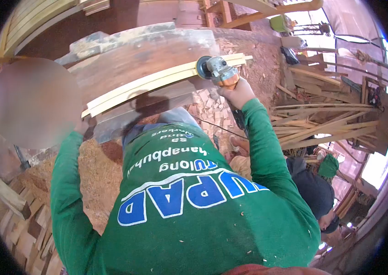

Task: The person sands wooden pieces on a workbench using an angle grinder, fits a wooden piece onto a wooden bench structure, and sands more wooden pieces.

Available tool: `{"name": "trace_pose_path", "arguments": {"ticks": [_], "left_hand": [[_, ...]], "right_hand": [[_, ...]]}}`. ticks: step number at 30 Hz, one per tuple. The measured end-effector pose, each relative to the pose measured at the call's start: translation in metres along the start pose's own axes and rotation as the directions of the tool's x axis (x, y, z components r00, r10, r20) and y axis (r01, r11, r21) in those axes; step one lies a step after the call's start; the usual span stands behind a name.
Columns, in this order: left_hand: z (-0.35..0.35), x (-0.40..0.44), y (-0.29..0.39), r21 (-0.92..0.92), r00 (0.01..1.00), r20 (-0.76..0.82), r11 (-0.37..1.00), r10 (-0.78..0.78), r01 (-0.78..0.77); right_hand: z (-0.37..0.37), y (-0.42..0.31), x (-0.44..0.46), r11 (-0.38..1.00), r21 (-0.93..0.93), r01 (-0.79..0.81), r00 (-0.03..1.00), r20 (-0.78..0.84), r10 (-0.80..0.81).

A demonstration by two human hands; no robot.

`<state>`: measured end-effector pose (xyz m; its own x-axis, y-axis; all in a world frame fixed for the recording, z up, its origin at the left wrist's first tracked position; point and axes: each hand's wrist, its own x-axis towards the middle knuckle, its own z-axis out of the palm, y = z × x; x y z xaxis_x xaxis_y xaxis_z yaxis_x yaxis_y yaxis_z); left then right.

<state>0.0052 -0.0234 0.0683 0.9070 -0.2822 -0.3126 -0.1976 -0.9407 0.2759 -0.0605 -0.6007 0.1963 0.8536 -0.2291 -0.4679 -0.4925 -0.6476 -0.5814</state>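
Note:
My right hand is closed around the body of an angle grinder, whose round disc meets the right part of a pale wooden strip. The strip lies lengthwise along a worn wooden bench, with at least one more thin pale piece alongside it. At the strip's left end is my left hand, which appears closed on that end. A blurred round patch covers part of this hand and hides most of its fingers.
Offcut blocks and sawdust cover the ground beyond the bench. A dark cord trails from near the grinder. Long wooden strips are heaped at right. Another person in a dark cap is close at my right. More wood pieces lie lower left.

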Motion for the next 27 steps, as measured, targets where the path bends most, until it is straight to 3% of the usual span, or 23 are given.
{"name": "trace_pose_path", "arguments": {"ticks": [5, 11, 14, 17, 19, 22, 26, 27], "left_hand": [[0.004, 0.001, -0.005, 0.144, 1.0, 0.012, 0.989, -0.024, 0.022], [0.011, -0.001, -0.012, 0.188, 0.995, -0.078, 0.981, 0.066, -0.05], [0.013, -0.001, -0.014, 0.173, 0.997, -0.064, 0.984, 0.042, -0.03], [0.011, -0.003, -0.01, 0.185, 0.986, -0.136, 0.98, 0.098, -0.072], [0.004, -0.003, -0.001, 0.21, 0.996, -0.081, 0.977, 0.043, -0.025], [0.007, -0.006, -0.001, 0.167, 0.996, -0.093, 0.985, -0.017, 0.032], [-0.014, -0.008, 0.017, 0.069, 0.997, -0.018, 0.995, -0.071, 0.072], [-0.01, -0.007, 0.012, 0.037, 0.998, -0.02, 0.997, -0.065, 0.066]], "right_hand": [[-0.051, 0.03, 0.013, 0.994, 0.007, -0.111, 0.994, -0.018, 0.112], [-0.106, 0.059, 0.022, 0.975, 0.024, -0.22, 0.969, -0.109, 0.222], [-0.122, 0.083, 0.034, 0.987, 0.08, -0.141, 0.982, -0.117, 0.149], [-0.108, 0.066, 0.034, 0.977, 0.136, -0.163, 0.986, -0.008, 0.166], [-0.086, 0.042, 0.033, 0.969, 0.169, -0.178, 0.982, 0.101, 0.162], [-0.041, 0.005, 0.024, 0.98, 0.198, -0.035, 0.988, 0.153, 0.005], [0.018, -0.037, 0.026, 0.994, 0.005, 0.11, 0.964, 0.244, -0.108], [0.031, -0.069, 0.013, 0.997, 0.04, 0.066, 0.955, 0.287, -0.074]]}}
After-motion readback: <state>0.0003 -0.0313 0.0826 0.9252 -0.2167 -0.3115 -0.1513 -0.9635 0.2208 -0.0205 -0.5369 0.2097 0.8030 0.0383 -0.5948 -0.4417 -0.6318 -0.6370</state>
